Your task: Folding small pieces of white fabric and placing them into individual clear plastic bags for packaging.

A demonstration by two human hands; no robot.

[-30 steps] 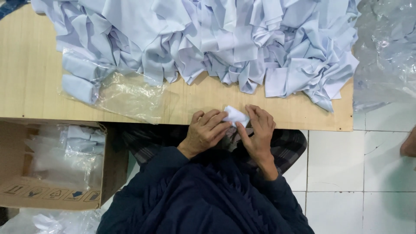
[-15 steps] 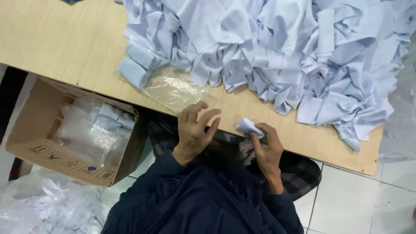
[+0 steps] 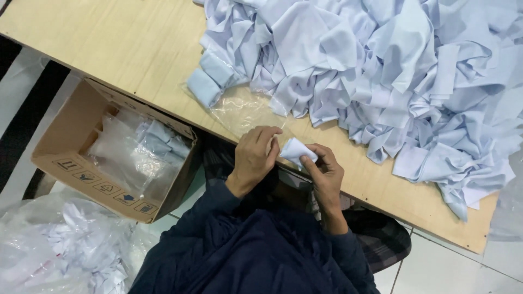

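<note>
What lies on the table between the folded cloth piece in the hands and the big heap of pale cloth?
In the head view, a clear plastic bag and bare wooden table separate the folded cloth piece from the heap.

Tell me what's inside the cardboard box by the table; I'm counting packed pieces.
The cardboard box holds crumpled clear plastic bags with folded pale blue fabric pieces in them. The plastic hides whatever lies deeper, so a count isn't possible.
</note>
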